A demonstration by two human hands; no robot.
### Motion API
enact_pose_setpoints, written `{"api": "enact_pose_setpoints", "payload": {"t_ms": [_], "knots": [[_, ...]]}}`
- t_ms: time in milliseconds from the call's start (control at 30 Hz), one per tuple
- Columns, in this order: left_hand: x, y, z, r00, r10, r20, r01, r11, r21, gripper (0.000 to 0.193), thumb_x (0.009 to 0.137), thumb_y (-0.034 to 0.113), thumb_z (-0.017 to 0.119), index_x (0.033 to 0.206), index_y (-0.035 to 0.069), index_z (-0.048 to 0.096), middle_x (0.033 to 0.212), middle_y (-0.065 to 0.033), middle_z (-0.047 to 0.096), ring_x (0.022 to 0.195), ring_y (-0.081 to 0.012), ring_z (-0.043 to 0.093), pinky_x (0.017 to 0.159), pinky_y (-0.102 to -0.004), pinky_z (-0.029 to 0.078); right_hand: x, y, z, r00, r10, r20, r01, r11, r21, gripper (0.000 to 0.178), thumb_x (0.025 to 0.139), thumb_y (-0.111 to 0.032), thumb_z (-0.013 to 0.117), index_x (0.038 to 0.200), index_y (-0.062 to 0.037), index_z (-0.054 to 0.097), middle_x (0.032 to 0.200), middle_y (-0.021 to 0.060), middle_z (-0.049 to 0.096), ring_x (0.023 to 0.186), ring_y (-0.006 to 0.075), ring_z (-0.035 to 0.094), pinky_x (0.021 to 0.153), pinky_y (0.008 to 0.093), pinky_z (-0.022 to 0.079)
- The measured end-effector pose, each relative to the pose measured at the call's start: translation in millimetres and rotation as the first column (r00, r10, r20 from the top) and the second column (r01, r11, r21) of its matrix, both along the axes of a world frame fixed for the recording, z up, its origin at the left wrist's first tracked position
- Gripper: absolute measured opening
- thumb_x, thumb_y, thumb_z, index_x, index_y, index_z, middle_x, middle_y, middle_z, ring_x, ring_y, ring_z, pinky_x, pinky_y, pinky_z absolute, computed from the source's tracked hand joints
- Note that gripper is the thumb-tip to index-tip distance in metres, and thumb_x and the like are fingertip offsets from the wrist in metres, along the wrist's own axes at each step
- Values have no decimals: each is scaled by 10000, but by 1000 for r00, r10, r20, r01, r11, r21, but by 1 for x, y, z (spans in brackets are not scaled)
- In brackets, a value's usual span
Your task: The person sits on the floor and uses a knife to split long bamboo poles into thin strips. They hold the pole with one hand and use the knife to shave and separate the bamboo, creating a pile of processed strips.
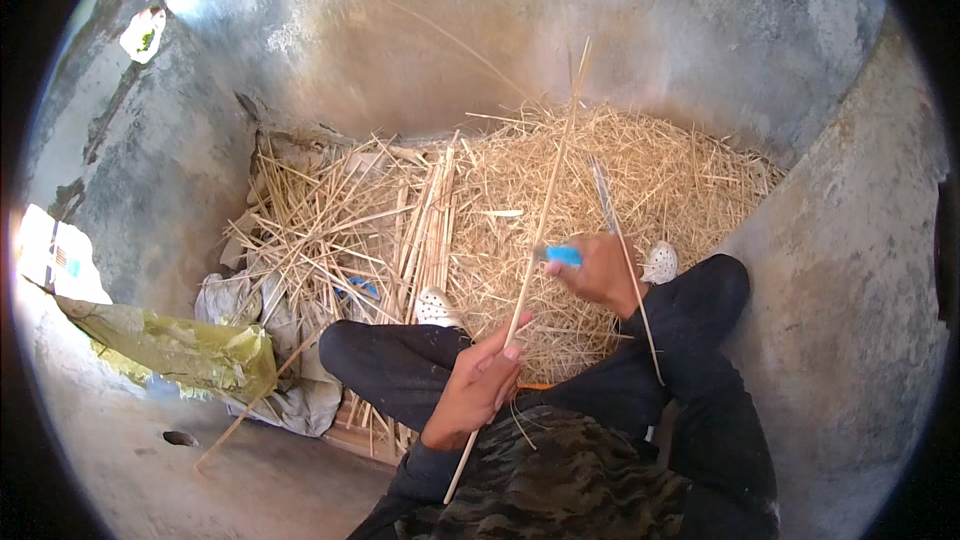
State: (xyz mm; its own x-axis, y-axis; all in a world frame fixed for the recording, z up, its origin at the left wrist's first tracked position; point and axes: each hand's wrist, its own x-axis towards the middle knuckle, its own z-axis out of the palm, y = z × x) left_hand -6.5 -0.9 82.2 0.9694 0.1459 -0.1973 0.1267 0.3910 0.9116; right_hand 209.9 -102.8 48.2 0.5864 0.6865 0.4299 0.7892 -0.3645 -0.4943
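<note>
My left hand [480, 380] is closed round a long, thin, pale stick [548, 205], probably split bamboo. The stick slants from my lap up toward the far wall. Beside its middle, my right hand [605, 272] grips a small blue-handled tool [563, 256]. The tool's grey end lies against or very close to the stick; its shape is too blurred to tell. A second thin strip [642, 315] runs past my right hand toward my thigh. Whether that hand holds it I cannot tell. A thin, curled fibre [522, 425] hangs below my left hand.
A heap of straw-like shavings [650, 165] spreads ahead. Loose sticks [315, 225] lie tangled at left, next to a row of straight strips [430, 225]. A yellowish sack [190, 345] and grey cloth [310, 405] are at far left. Concrete walls [400, 50] surround me.
</note>
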Motion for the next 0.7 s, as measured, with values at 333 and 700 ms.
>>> {"api": "enact_pose_setpoints", "payload": {"t_ms": [333,700], "knots": [[-27,-5,19,996,-36,-76,42,996,84,505,1008,245,413,1440,22,277,564,81,351,462,-3,319,442,-175,259,8,-1,-4,997,29,73,-24,997,-75,747,802,-750,431,565,-63,602,434,106,501,406,262,540,415,379,418],[-33,-13,29,998,0,-66,15,974,225,481,1000,151,412,1440,9,281,709,78,368,599,-10,284,524,-166,250,-16,3,4,980,190,58,-193,980,48,791,827,-760,354,493,-65,533,403,113,418,362,276,459,391,418,359]]}}
